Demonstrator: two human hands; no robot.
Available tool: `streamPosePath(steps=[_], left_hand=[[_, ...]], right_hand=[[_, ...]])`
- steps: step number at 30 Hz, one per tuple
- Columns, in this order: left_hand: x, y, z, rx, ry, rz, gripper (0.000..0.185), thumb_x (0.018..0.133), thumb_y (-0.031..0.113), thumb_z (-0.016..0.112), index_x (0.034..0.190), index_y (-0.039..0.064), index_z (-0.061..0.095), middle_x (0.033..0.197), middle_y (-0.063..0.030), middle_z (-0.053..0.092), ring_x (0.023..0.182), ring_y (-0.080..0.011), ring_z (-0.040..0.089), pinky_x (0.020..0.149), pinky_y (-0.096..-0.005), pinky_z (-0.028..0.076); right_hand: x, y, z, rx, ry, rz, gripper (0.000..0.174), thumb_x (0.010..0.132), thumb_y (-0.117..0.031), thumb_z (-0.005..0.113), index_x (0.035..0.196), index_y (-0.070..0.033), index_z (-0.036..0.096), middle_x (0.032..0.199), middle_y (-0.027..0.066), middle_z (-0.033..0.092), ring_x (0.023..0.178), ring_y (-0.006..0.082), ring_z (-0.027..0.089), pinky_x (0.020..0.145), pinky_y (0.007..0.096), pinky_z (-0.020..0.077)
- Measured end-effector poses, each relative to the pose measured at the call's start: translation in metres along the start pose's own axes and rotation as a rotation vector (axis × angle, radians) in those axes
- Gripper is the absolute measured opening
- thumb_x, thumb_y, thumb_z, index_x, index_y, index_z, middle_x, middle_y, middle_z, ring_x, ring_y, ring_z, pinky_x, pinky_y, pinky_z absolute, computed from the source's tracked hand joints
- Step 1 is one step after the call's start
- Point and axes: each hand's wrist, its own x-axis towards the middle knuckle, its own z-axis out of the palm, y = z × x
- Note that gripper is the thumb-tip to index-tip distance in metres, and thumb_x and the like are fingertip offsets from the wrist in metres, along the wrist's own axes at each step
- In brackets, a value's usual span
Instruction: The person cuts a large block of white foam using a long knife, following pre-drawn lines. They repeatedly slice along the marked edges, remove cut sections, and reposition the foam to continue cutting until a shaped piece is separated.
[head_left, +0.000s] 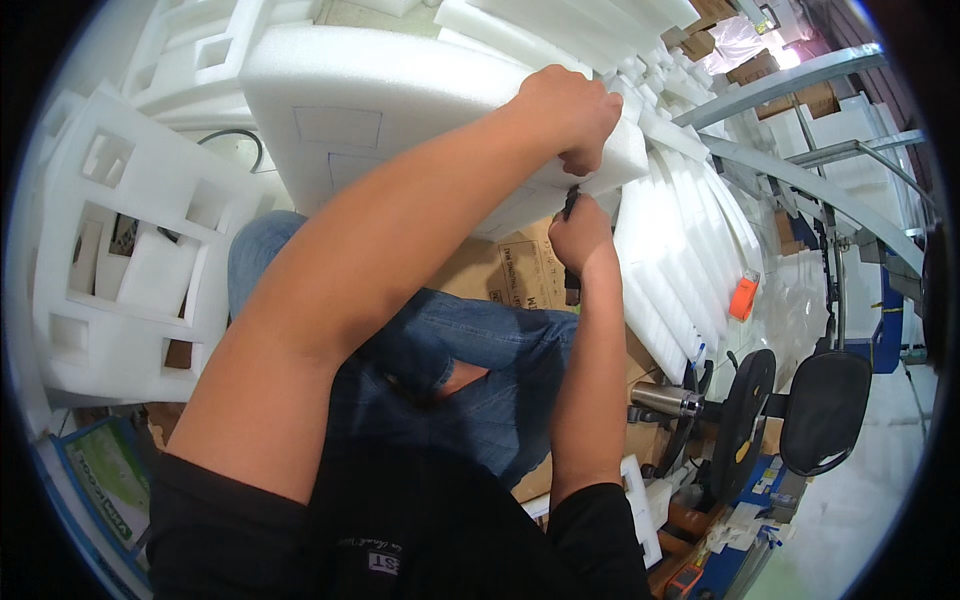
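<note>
A thick white foam block (450, 82) stands before me, with rectangles drawn in pen on the face towards me. My left hand (574, 116) reaches across and grips the block near its right end, fingers curled over the edge. Just below it, my right hand (583, 236) is closed around a black knife (571, 289), probably a utility knife. The tool's front end points up at the marked face, close under my left hand. Whether its blade is in the foam cannot be made out.
At left leans a foam insert (142, 262) with square cut-outs. Flat cardboard (517, 270) lies beneath the block. Foam sheets (660, 262) are stacked at right, bearing an orange object (745, 296). Nearby are a steel flask (667, 399), a black office chair (742, 427) and metal framing (787, 86).
</note>
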Motion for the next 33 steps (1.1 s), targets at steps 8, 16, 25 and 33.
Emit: streamPosePath(steps=[8,16,25,33], left_hand=[[0.018,-0.008,-0.009,-0.024,-0.079,-0.066,0.066,0.058,0.022,0.084,0.122,0.013,0.069,0.110,-0.0094,0.076,0.098,-0.0297,0.075,0.082,-0.0413,0.060],[0.053,-0.033,-0.014,-0.021,-0.113,-0.132,0.089,0.056,0.033,0.089,0.138,0.014,0.060,0.119,-0.0146,0.073,0.107,-0.0345,0.071,0.089,-0.0472,0.058],[0.071,-0.038,-0.010,0.004,-0.120,-0.091,0.094,0.056,0.036,0.091,0.140,0.012,0.057,0.119,-0.0190,0.073,0.110,-0.0375,0.069,0.099,-0.0439,0.055],[0.068,-0.035,-0.010,-0.029,-0.127,-0.039,0.097,0.058,0.022,0.088,0.147,0.015,0.051,0.118,-0.0198,0.072,0.111,-0.0382,0.068,0.101,-0.0446,0.053]], right_hand=[[-0.078,-0.003,0.006,0.063,0.030,0.083,0.025,0.092,-0.009,0.061,0.106,0.010,0.054,0.099,0.0375,0.067,0.098,0.0534,0.065,0.086,0.0569,0.0520],[-0.156,0.018,0.016,0.448,0.166,0.137,0.031,0.090,-0.008,0.072,0.114,0.006,0.058,0.092,0.0229,0.071,0.078,0.0384,0.071,0.072,0.0451,0.0563],[-0.134,0.039,0.046,1.417,-0.021,0.166,0.040,0.105,-0.018,0.060,0.137,0.007,0.060,0.096,0.0102,0.072,0.060,0.0086,0.061,0.049,0.0232,0.0481],[-0.113,0.047,0.068,1.437,-0.041,0.162,0.039,0.107,-0.019,0.058,0.136,0.005,0.062,0.089,0.0093,0.071,0.059,0.0080,0.058,0.053,0.0239,0.0473]])
